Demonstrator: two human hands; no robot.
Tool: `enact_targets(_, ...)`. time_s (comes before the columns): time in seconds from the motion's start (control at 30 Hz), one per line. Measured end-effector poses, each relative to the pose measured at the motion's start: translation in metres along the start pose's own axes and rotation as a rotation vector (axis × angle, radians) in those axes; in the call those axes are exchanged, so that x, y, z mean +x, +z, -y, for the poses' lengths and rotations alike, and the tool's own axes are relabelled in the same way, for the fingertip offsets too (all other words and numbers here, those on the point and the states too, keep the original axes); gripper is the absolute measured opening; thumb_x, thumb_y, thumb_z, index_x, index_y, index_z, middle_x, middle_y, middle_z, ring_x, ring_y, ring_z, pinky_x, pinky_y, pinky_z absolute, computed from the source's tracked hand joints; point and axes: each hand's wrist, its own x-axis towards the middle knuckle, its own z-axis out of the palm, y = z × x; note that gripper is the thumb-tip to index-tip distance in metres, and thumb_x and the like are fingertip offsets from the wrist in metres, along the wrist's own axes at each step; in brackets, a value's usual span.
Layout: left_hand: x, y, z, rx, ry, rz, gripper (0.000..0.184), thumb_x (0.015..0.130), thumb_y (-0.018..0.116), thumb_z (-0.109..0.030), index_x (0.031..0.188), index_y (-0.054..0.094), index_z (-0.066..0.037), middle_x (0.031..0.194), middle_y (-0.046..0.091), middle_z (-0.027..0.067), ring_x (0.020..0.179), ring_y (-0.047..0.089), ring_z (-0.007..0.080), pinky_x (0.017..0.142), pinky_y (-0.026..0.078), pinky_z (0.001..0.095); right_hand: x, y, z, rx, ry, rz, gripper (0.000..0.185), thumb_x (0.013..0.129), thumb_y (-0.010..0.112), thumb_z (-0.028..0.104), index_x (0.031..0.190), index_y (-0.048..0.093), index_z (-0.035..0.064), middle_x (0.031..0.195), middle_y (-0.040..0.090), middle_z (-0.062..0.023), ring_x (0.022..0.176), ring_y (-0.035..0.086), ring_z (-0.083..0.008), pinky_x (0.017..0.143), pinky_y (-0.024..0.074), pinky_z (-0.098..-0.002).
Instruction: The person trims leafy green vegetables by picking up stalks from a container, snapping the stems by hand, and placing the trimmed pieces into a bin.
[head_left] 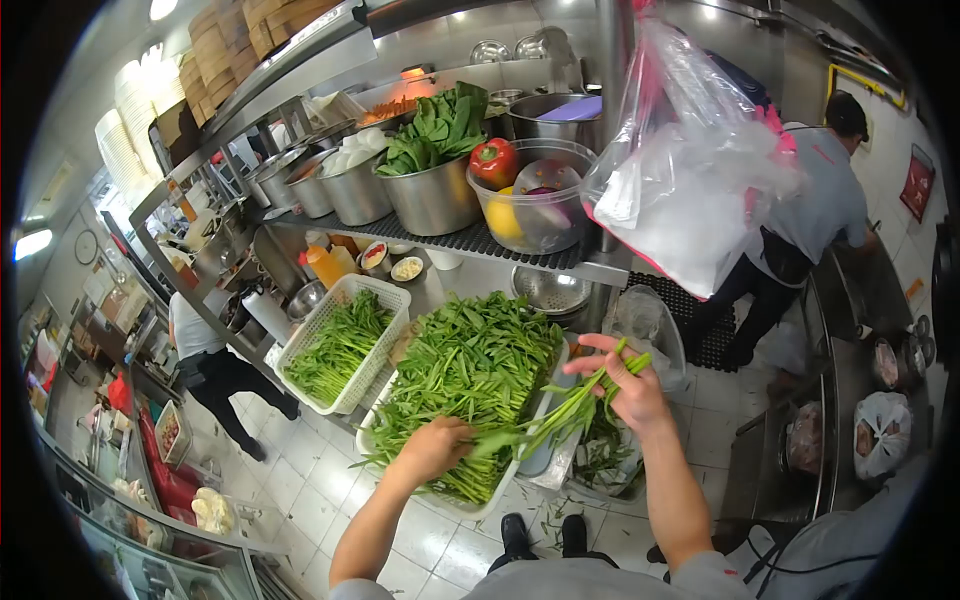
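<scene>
My right hand (628, 392) holds a small bunch of water spinach stalks (568, 410) between thumb and fingers, with some fingers stretched out. The bunch slants down to the left, its leafy end near my left hand. My left hand (434, 448) is closed with curled fingers at the front of a big pile of water spinach (470, 365), gripping leaves there; the fingertips are partly hidden. The pile heaps above a white tub (490, 508). Left of it, a white perforated basket (347, 402) contains more long green stalks (340, 345).
Beneath my right hand is a container of loose greens (608, 455). Above, a shelf (440, 240) bears metal pots (435, 200) and a clear tub of vegetables (530, 215). Plastic bags (690, 180) hang at right. One person (800, 210) stands right, another (205, 340) left.
</scene>
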Motion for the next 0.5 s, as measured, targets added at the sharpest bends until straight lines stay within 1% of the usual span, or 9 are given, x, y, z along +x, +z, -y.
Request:
enact_targets(0.07,-0.002,0.001,0.005,0.064,-0.005,0.05,0.025,0.086,0.071,-0.017,0.109,0.071,-0.007,0.104,0.068,0.0155,0.094,0.065,0.0337,0.084,0.053,0.0407,-0.004,-0.017,-0.009,-0.01,-0.04,0.025,0.036,0.106,0.041,0.029,0.129,0.053,0.0035,0.1,0.072,-0.0137,0.089,0.061,-0.0133,0.073,0.04,-0.0279)
enact_targets(0.1,-0.002,-0.003,0.005,-0.026,-0.04,0.013,0.024,0.086,0.07,-0.016,0.109,0.07,-0.007,0.105,0.067,0.0157,0.094,0.065,0.0337,0.084,0.053,0.0409,-0.004,-0.026,-0.017,-0.018,-0.08,0.045,0.035,0.106,0.041,0.026,0.127,0.055,0.0023,0.097,0.072,-0.0142,0.091,0.063,-0.0153,0.077,0.042,-0.0294)
enact_targets(0.17,0.0,-0.015,0.006,-0.202,-0.103,-0.07,0.024,0.087,0.07,-0.015,0.109,0.07,-0.007,0.105,0.067,0.016,0.094,0.065,0.0335,0.084,0.053,0.0415,-0.005,-0.011,-0.01,-0.045,-0.122,-0.07,0.037,0.106,0.041,0.026,0.128,0.053,-0.0013,0.093,0.071,-0.0157,0.09,0.064,-0.019,0.09,0.0445,-0.0347)
enact_targets(0.2,0.0,-0.021,0.007,-0.155,-0.083,-0.095,0.02,0.086,0.069,-0.013,0.105,0.069,-0.005,0.106,0.066,0.015,0.095,0.065,0.0333,0.083,0.053,0.0414,-0.006,-0.008,-0.011,-0.106,-0.152,-0.107,0.038,0.106,0.043,0.026,0.127,0.052,-0.0042,0.084,0.067,-0.0135,0.084,0.064,-0.0216,0.094,0.0468,-0.0393)
enact_targets(0.3,-0.001,-0.013,0.011,-0.103,0.12,-0.048,0.019,0.085,0.07,-0.012,0.103,0.069,-0.005,0.107,0.066,0.0133,0.096,0.065,0.0323,0.083,0.053,0.0403,-0.011,-0.007,-0.011,-0.078,-0.046,-0.095,0.037,0.105,0.044,0.025,0.127,0.051,-0.0032,0.075,0.06,-0.0085,0.074,0.062,-0.0197,0.08,0.0509,-0.0367)
enact_targets(0.33,-0.001,-0.003,0.008,-0.01,0.118,-0.002,0.019,0.084,0.071,-0.012,0.101,0.069,-0.004,0.108,0.066,0.0124,0.097,0.065,0.0321,0.084,0.053,0.0396,-0.011,-0.001,-0.014,0.033,-0.031,-0.159,0.033,0.103,0.052,0.024,0.122,0.056,-0.0027,0.067,0.051,-0.001,0.06,0.054,-0.0125,0.06,0.0462,-0.0285)
enact_targets(0.43,0.002,0.0,0.006,-0.048,0.088,-0.057,0.022,0.081,0.071,-0.009,0.103,0.069,-0.005,0.107,0.066,0.0133,0.098,0.064,0.034,0.087,0.053,0.0391,-0.012,0.0,-0.019,-0.088,0.057,-0.248,0.026,0.1,0.06,0.019,0.114,0.061,-0.0025,0.064,0.046,0.0053,0.054,0.044,-0.0057,0.051,0.0349,-0.0226)
enact_targets(0.47,0.003,-0.007,0.006,-0.075,0.093,-0.19,0.017,0.084,0.069,-0.007,0.101,0.068,-0.004,0.107,0.065,0.0137,0.097,0.065,0.0336,0.084,0.053,0.0398,-0.012,0.005,-0.019,-0.109,0.078,-0.311,0.019,0.095,0.066,0.015,0.105,0.067,-0.0016,0.064,0.047,0.008,0.053,0.041,-0.0023,0.048,0.0296,-0.0207)
enact_targets(0.5,0.005,-0.016,0.006,-0.1,0.037,-0.246,0.016,0.085,0.068,-0.007,0.101,0.068,-0.003,0.106,0.066,0.0139,0.096,0.065,0.0338,0.083,0.053,0.0403,-0.01,0.011,-0.016,-0.184,0.095,-0.322,0.018,0.094,0.066,0.014,0.104,0.069,-0.0008,0.065,0.049,0.0077,0.054,0.041,-0.002,0.048,0.0298,-0.0209)
